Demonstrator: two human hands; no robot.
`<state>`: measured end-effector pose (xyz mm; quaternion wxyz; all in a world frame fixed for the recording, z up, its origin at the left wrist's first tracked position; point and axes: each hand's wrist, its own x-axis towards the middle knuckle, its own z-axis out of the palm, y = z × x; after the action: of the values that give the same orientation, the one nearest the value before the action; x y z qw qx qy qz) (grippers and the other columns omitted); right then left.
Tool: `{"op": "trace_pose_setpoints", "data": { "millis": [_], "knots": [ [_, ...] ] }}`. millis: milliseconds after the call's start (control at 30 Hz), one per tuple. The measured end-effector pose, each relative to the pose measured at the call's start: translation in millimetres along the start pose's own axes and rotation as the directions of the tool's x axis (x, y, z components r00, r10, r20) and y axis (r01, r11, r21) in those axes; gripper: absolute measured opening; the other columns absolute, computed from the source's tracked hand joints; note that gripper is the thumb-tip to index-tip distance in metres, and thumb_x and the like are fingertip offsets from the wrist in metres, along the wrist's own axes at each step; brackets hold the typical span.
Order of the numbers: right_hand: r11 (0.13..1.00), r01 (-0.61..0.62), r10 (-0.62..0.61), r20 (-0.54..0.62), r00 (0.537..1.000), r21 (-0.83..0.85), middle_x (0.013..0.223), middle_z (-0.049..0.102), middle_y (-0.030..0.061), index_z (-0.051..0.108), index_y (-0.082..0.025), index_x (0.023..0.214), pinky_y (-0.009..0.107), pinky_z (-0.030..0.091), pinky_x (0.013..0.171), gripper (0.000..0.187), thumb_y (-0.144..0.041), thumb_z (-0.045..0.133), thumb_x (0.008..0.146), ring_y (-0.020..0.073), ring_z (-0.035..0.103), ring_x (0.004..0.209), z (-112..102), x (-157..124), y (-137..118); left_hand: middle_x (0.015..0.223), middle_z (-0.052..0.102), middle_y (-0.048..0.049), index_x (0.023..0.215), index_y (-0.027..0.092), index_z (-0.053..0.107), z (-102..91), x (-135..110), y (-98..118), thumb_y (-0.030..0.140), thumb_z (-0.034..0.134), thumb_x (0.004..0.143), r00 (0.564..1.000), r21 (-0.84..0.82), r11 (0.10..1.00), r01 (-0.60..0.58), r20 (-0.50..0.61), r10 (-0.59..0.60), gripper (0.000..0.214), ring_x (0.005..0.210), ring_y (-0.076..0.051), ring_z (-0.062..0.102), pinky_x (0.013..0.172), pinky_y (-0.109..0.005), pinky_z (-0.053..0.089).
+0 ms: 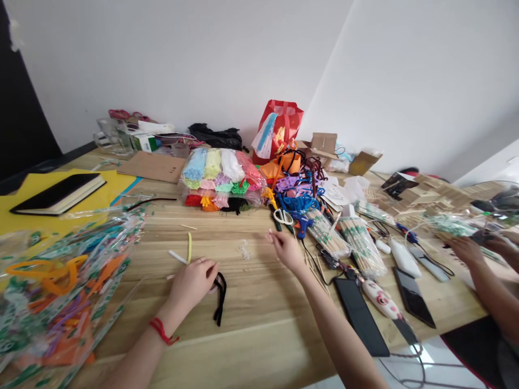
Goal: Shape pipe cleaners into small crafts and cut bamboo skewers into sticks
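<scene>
My left hand (193, 283), a red cord at its wrist, is low over the table with its fingers closed on pipe cleaners. A bent black pipe cleaner (221, 302) and part of a pale pink loop come out by the fingertips. Beyond the knuckles lie a yellow pipe cleaner (190, 246) and a white pipe cleaner (177, 256); the hand hides how they join, if they do. My right hand (287, 251) is raised to the right, thumb and finger pinched on a tiny pale pink piece too small to name. Between both hands is a small clear crumpled scrap (244, 250).
A bag of colourful pipe cleaners (221, 181) lies ahead, scissors (283, 217) and a blue glue gun (303, 226) right of it. Plastic wrappers (60, 302) cover the left. Bundled sticks (360, 243) and a dark phone (360, 316) lie right, near another person's hands (466, 251).
</scene>
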<state>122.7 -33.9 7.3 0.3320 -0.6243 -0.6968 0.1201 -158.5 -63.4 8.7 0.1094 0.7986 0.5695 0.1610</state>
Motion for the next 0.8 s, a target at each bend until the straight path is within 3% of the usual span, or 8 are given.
{"op": "trace_pose_setpoints", "data": {
  "millis": [100, 200, 333, 433, 500, 600, 700, 800],
  "knots": [
    [0.975, -0.121, 0.143, -0.112, 0.983, 0.187, 0.070, 0.063, 0.0053, 0.065, -0.012, 0.093, 0.022, 0.041, 0.056, 0.041, -0.046, 0.042, 0.087, 0.0143, 0.055, 0.060, -29, 1, 2, 0.078, 0.066, -0.0051, 0.072, 0.019, 0.062, -0.7, 0, 0, 0.036, 0.038, 0.088, 0.999, -0.103, 0.995, -0.004, -0.040, 0.000, 0.033, 0.071, -0.020, 0.061, 0.065, -0.029, 0.040],
    [0.907, -0.179, 0.195, -0.003, 0.981, 0.380, 0.060, 0.054, -0.0001, 0.065, -0.013, 0.091, 0.020, 0.034, 0.045, 0.045, -0.052, 0.046, 0.083, 0.0100, 0.045, 0.050, -34, -17, -15, 0.082, 0.067, -0.0051, 0.083, 0.019, 0.064, -2.3, -1, 5, 0.041, 0.041, 0.087, 0.998, -0.343, 0.938, -0.044, -0.062, 0.024, 0.032, 0.069, -0.017, 0.061, 0.066, -0.028, 0.044],
    [0.789, -0.222, 0.048, 0.302, 0.952, 0.573, 0.061, 0.055, -0.0012, 0.068, -0.016, 0.091, 0.019, 0.031, 0.044, 0.041, -0.051, 0.048, 0.084, 0.0070, 0.039, 0.047, 1, -56, -64, 0.093, 0.069, -0.0041, 0.113, 0.022, 0.058, -6.7, -6, 21, 0.044, 0.052, 0.081, 0.992, -0.638, 0.768, -0.056, 0.049, 0.112, 0.039, 0.062, -0.014, 0.061, 0.059, -0.023, 0.047],
    [0.684, -0.280, 0.004, 0.380, 0.925, 0.674, 0.065, 0.058, 0.0001, 0.068, -0.016, 0.091, 0.019, 0.035, 0.046, 0.039, -0.050, 0.049, 0.084, 0.0074, 0.043, 0.049, 29, -74, -88, 0.081, 0.070, -0.0020, 0.107, 0.021, 0.062, -9.0, -8, 31, 0.042, 0.055, 0.080, 0.984, -0.710, 0.704, 0.004, 0.127, 0.123, 0.034, 0.056, -0.013, 0.061, 0.053, -0.021, 0.047],
    [0.673, -0.307, 0.008, 0.410, 0.912, 0.672, 0.066, 0.060, 0.0005, 0.068, -0.016, 0.092, 0.019, 0.037, 0.045, 0.040, -0.050, 0.048, 0.084, 0.0079, 0.045, 0.048, 34, -75, -90, 0.071, 0.069, -0.0009, 0.096, 0.020, 0.065, -8.2, -8, 31, 0.043, 0.053, 0.082, 0.981, -0.724, 0.690, 0.030, 0.152, 0.117, 0.030, 0.051, -0.013, 0.060, 0.050, -0.020, 0.046],
    [0.812, -0.218, -0.015, 0.394, 0.919, 0.541, 0.063, 0.060, 0.0001, 0.068, -0.017, 0.093, 0.021, 0.040, 0.050, 0.037, -0.046, 0.045, 0.087, 0.0098, 0.050, 0.051, 19, -65, -73, 0.071, 0.068, -0.0006, 0.092, 0.021, 0.067, -5.1, -7, 25, 0.043, 0.051, 0.083, 0.978, -0.718, 0.696, -0.002, 0.143, 0.151, 0.029, 0.052, -0.012, 0.060, 0.054, -0.021, 0.047],
    [0.983, -0.047, 0.003, 0.244, 0.970, 0.175, 0.084, 0.066, 0.0042, 0.068, -0.019, 0.098, 0.023, 0.044, 0.068, 0.026, -0.030, 0.046, 0.088, 0.0135, 0.060, 0.074, -10, -50, -39, 0.081, 0.069, -0.0026, 0.090, 0.022, 0.069, -3.1, -6, 19, 0.042, 0.051, 0.083, 0.989, -0.647, 0.760, -0.061, 0.063, 0.134, 0.028, 0.064, -0.015, 0.063, 0.062, -0.022, 0.048],
    [0.935, -0.043, 0.107, 0.164, 0.981, -0.351, 0.098, 0.064, 0.0073, 0.068, -0.020, 0.098, 0.024, 0.042, 0.075, 0.029, -0.014, 0.043, 0.085, 0.0169, 0.059, 0.091, -33, -39, -3, 0.087, 0.070, -0.0036, 0.089, 0.022, 0.069, -2.7, -5, 16, 0.042, 0.052, 0.082, 0.995, -0.598, 0.797, -0.083, -0.008, 0.097, 0.027, 0.071, -0.016, 0.064, 0.066, -0.023, 0.048]
  ]
}}
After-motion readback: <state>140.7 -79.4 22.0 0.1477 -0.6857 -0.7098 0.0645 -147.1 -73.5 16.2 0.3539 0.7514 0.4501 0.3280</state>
